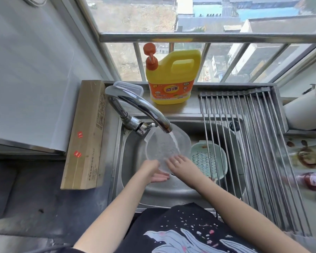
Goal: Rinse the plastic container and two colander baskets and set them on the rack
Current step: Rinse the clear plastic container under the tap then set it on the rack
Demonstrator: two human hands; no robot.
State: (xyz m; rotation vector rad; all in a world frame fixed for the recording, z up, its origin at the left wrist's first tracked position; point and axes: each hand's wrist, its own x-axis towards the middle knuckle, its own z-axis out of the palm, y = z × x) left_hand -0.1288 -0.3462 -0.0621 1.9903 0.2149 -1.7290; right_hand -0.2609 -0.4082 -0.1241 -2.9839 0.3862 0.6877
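A clear plastic container (162, 143) is tilted up in the sink (133, 143) under the faucet (140, 106), and running water (174, 141) falls into it. My left hand (152, 170) holds its near left rim, with fingers stretched out beneath it. My right hand (179, 164) rests with straight, spread fingers on the container's inner near side. A pale green colander basket (208, 159) sits in the sink just right of my right hand, partly under the rack. It looks nested in a second one. The steel roll-up rack (248, 143) spans the sink's right part and carries nothing.
A yellow detergent jug (171, 77) and a clear lidded box (130, 88) stand on the ledge behind the sink. A long cardboard box (88, 134) lies along the sink's left edge. Right of the rack are a white pipe (303, 110) and a cluttered counter (308, 157).
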